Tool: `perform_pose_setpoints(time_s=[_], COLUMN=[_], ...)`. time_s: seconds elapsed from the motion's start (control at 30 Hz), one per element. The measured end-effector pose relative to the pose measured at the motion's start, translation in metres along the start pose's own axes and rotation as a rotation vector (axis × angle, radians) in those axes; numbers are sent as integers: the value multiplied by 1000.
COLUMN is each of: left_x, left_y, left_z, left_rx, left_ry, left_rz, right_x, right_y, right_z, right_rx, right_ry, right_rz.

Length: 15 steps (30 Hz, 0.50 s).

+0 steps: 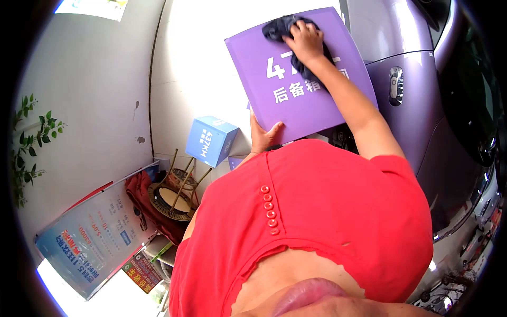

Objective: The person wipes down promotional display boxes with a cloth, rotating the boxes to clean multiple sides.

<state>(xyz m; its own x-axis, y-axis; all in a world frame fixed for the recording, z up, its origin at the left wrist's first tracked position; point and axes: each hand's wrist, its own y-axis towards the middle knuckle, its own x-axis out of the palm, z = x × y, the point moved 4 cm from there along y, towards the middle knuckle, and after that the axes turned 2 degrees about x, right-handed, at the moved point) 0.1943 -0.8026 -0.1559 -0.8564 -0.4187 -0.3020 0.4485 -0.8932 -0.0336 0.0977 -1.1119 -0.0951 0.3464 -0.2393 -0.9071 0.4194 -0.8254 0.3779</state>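
Note:
A large purple box (253,79) with white lettering fills the upper middle of the head view, its printed face turned up toward me. My left hand (262,133) grips the box at its near left edge, thumb on the printed face and fingers along the side. Bunched under my right hand (306,41) is a dark blue cloth (277,29), which the curled fingers press against the far part of that face. Part of the cloth trails down over the lettering and covers some characters.
To the right stands a purple car with a door handle (396,85). On the left are a small blue box (211,140), an upturned stool (171,201), dark red fabric (140,190) and a printed poster (90,238). Green leaves (45,129) show against the white wall.

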Motion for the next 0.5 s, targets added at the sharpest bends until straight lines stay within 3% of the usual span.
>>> perform_pose_setpoints(time_s=[0.1, 0.17, 0.2, 0.23, 0.3, 0.43, 0.5], left_x=[0, 1, 1, 3, 4, 3, 6], left_y=[-2, -2, -1, -2, -5, -4, -4], left_z=[6, 13, 15, 8, -12, -3, -4], left_rx=[-56, -57, -57, -57, -117, -134, -116], left_ry=[-22, -17, -13, -13, -146, -120, -92], left_rz=[6, 14, 24, 15, 52, 32, -12], right_x=[25, -14, -14, -24, 11, 12, 9], right_y=[67, 92, 93, 88, 63, -2, -11], right_z=[13, 6, 4, -3, -10, -71, -67], right_rx=[94, 409, 442, 417, 224, -13, -156], right_ry=[-46, 67, 47, 35, -125, -40, 77], right_rz=[13, -207, -212, -206, 71, -85, 52])
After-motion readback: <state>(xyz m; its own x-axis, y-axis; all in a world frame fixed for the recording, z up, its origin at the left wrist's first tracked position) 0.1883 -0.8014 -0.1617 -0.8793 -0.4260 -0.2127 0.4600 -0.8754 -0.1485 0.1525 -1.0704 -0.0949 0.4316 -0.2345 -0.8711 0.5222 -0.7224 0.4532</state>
